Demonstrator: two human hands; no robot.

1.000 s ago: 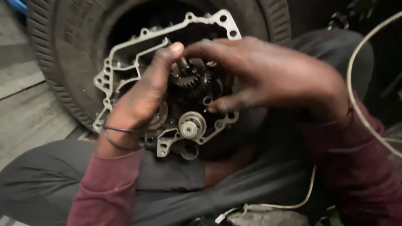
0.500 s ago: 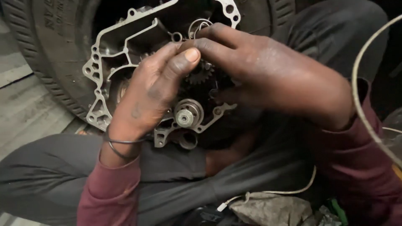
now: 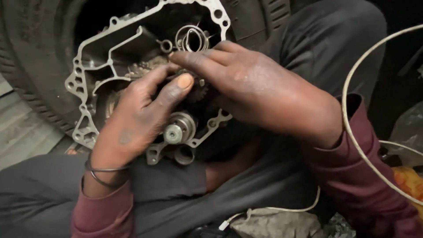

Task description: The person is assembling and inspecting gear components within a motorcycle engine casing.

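One grey metal engine casing [image 3: 88,88] rests on the person's lap, against one black tyre [image 3: 26,66]. Two hands meet over its middle: the left hand [image 3: 141,117] and the right hand [image 3: 264,92] both pinch one dark toothed gear [image 3: 200,90], fingers pressed together and hiding most of it. Below sits one round shaft end [image 3: 174,132]; above, one coiled spring [image 3: 191,39]. One pale cable [image 3: 352,132] loops on the right.

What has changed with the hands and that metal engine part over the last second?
The metal casing now sits lower and more to the left in view. The left hand has slid down, its thumb laid across the gear; the right hand has flattened over the gear, fingertips reaching left. Nothing was let go. The casing still rests on the lap against the tyre, both hands on the gear.
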